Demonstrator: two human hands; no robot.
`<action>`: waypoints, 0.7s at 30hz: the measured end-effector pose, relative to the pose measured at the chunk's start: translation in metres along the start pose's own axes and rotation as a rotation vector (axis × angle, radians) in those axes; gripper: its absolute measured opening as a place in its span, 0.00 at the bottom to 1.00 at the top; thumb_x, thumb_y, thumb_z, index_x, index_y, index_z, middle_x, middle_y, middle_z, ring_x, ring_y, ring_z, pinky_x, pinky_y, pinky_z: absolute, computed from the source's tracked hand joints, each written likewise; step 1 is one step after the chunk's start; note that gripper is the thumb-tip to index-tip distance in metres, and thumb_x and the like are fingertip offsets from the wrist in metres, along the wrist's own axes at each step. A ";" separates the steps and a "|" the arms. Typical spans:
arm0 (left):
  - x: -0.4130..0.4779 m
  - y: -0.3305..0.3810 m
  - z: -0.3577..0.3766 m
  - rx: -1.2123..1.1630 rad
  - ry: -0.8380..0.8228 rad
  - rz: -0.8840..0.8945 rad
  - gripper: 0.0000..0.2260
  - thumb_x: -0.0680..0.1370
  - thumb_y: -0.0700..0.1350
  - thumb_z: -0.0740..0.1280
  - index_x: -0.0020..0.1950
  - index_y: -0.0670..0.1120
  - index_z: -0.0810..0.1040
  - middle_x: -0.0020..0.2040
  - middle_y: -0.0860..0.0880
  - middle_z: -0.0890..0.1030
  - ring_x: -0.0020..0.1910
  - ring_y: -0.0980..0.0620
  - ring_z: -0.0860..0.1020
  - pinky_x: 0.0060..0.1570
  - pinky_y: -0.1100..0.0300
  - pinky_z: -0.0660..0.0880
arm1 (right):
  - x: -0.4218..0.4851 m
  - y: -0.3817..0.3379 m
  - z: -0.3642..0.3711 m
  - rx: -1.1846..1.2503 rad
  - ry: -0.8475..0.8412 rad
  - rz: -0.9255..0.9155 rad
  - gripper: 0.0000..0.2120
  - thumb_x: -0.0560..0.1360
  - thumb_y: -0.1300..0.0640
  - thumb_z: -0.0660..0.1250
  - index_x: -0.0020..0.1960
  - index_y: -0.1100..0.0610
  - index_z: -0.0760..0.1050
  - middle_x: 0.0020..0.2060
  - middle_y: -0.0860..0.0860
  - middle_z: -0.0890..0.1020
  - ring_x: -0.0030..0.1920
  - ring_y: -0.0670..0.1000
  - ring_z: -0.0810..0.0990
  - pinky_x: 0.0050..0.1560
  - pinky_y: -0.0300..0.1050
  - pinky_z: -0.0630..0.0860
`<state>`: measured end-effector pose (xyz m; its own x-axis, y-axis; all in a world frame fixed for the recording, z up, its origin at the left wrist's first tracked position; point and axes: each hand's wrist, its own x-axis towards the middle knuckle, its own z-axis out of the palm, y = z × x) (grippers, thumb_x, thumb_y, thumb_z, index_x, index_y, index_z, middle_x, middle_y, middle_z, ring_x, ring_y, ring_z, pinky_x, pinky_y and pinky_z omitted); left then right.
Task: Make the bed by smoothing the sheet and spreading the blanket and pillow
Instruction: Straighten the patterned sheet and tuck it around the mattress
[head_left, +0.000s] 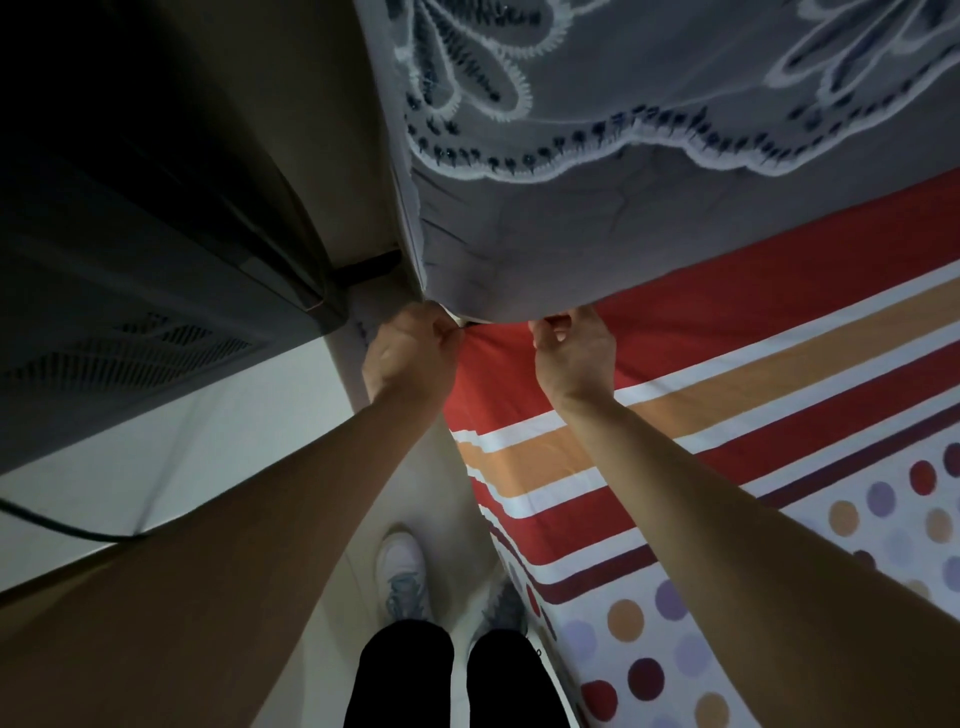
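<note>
Left hand (410, 348): fingers curled, pinching the blanket (571, 234) at its near corner, on the bed's edge. Right hand (571, 353): fingers curled round the same hem, just beside the left. The blanket covers the far part of the striped sheet (675, 415). A narrow strip of floor (358, 519) separates the bed from a dark cabinet (156, 260); the shoes (402, 571) stand in it.

A dark vented unit (130, 312), perhaps an air cooler, stands on the pale floor (208, 431), a black cable (78, 533) trailing beside it
</note>
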<state>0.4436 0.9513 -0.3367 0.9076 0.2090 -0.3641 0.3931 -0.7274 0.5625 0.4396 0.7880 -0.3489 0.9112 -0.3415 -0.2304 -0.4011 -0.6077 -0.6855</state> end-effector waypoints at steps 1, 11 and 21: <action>0.002 0.000 -0.001 0.007 0.004 -0.013 0.04 0.77 0.49 0.69 0.49 0.52 0.84 0.50 0.48 0.85 0.50 0.43 0.81 0.47 0.53 0.78 | 0.001 -0.001 0.001 0.024 -0.002 0.018 0.04 0.78 0.59 0.69 0.49 0.61 0.78 0.39 0.48 0.83 0.43 0.48 0.83 0.50 0.44 0.80; 0.024 -0.009 0.007 -0.008 -0.096 -0.154 0.04 0.75 0.47 0.69 0.46 0.52 0.84 0.51 0.48 0.85 0.52 0.44 0.83 0.52 0.53 0.79 | 0.000 -0.001 -0.003 0.332 -0.176 0.113 0.13 0.81 0.62 0.63 0.63 0.58 0.64 0.45 0.50 0.84 0.42 0.45 0.86 0.47 0.40 0.82; 0.005 -0.010 0.018 -0.034 -0.125 -0.007 0.09 0.79 0.55 0.67 0.50 0.50 0.78 0.52 0.48 0.83 0.51 0.43 0.81 0.47 0.54 0.74 | -0.003 0.010 -0.031 -0.414 -0.121 0.077 0.33 0.77 0.52 0.63 0.79 0.53 0.58 0.79 0.52 0.61 0.78 0.60 0.56 0.76 0.62 0.59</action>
<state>0.4416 0.9477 -0.3575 0.8802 0.1292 -0.4567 0.4062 -0.7028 0.5840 0.4302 0.7608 -0.3336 0.8717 -0.3259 -0.3660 -0.4499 -0.8282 -0.3342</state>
